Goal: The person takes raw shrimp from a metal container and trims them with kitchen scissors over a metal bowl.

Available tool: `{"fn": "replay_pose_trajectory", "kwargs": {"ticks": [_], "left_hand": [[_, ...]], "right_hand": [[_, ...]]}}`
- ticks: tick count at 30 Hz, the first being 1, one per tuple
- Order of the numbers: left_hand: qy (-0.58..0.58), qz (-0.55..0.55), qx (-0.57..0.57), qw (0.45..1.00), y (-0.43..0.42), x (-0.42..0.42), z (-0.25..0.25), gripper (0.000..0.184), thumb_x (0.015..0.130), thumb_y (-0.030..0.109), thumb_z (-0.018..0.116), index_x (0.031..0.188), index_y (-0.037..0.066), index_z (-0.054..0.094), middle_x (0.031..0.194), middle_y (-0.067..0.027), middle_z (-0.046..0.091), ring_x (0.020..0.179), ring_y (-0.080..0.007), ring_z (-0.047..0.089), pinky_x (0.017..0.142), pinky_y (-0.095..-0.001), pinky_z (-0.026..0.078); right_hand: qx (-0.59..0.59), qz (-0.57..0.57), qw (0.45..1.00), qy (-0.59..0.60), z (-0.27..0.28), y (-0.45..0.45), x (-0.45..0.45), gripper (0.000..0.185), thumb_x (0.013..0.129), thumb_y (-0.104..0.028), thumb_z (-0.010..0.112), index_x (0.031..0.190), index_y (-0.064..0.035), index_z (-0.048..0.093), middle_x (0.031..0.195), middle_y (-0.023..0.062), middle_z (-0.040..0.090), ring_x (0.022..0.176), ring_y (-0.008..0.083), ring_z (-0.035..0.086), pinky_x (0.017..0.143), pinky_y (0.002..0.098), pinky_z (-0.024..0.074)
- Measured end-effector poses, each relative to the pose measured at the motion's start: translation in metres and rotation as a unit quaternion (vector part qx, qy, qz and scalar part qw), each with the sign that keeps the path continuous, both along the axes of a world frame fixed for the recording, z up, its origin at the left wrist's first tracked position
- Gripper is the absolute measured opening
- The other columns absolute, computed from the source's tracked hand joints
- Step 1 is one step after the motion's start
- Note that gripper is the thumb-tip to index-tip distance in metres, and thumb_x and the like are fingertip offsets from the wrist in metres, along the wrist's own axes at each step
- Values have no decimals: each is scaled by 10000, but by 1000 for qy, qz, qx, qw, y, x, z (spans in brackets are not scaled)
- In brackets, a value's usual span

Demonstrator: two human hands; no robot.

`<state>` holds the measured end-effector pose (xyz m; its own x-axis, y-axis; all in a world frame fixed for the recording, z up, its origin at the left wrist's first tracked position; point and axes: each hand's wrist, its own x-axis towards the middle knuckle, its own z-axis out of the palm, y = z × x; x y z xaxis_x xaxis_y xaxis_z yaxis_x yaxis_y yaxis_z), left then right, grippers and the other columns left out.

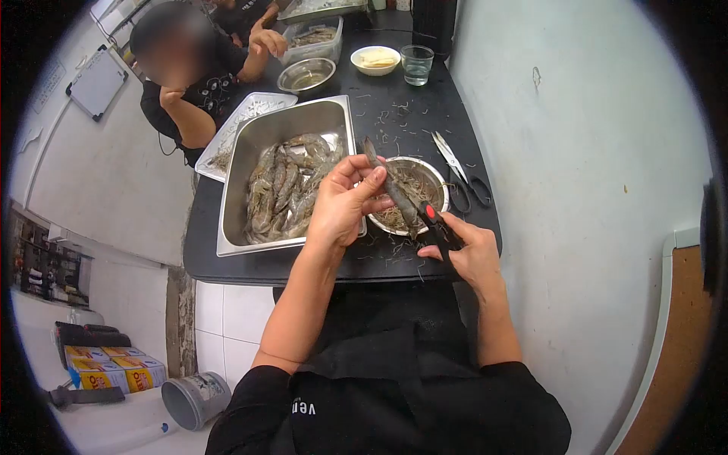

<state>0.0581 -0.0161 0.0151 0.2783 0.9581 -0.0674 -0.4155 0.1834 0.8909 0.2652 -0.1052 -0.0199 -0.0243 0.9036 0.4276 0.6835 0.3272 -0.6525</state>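
Note:
My left hand (345, 199) pinches a raw grey shrimp (396, 191) above a round metal bowl (434, 173) of shrimp trimmings. In my right hand (472, 249) is a pair of black scissors (431, 220) with a red pivot. Their blades meet the lower end of the shrimp, and their tips are hard to make out. To the left of my hands, a deep steel pan (230, 189) holds several whole shrimp (284, 178).
A second pair of scissors (453, 161) lies right of the bowl. Farther back are a steel bowl (306, 76), a white bowl (374, 70), a water glass (416, 67) and a plastic tub (326, 49). Another person (182, 83) sits at the left beside a white tray (208, 161).

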Motion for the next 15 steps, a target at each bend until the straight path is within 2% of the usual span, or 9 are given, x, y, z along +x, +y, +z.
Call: {"fn": "replay_pose_trajectory", "kwargs": {"ticks": [2, 9, 11, 15], "left_hand": [[2, 0, 0, 1000, 0, -1, -1, 195, 898, 135, 654, 1081, 94, 602, 907, -4, 636, 807, -113, 623, 657, -300, 598], [6, -7, 2, 1000, 2, 0, 0, 192, 901, 145, 652, 1079, 98, 596, 914, -5, 632, 807, -116, 622, 656, -301, 598], [21, -4, 8, 1000, 2, -1, -3, 182, 903, 144, 650, 1072, 101, 596, 913, -4, 629, 802, -113, 619, 653, -298, 598], [23, -8, 10, 1000, 1, -2, -3, 171, 907, 137, 642, 1059, 79, 592, 893, -8, 618, 771, -107, 608, 675, -308, 611]], "right_hand": [[-56, -9, 998, 25, 1, -1, 0, 591, 587, -369, 868, 1069, -97, 662, 821, 121, 689, 720, 269, 682, 604, 337, 496], [-67, 20, 995, 67, 17, -1, -1, 595, 585, -343, 876, 1091, -105, 673, 807, 123, 687, 698, 260, 678, 618, 327, 499], [-35, 25, 998, 34, 16, 0, -1, 646, 579, -276, 896, 1133, -44, 659, 738, 62, 682, 576, 107, 570, 574, 260, 458], [-33, 19, 999, 22, 10, 0, 1, 651, 588, -290, 894, 1143, -47, 657, 718, 55, 666, 568, 81, 544, 554, 256, 446]]}}
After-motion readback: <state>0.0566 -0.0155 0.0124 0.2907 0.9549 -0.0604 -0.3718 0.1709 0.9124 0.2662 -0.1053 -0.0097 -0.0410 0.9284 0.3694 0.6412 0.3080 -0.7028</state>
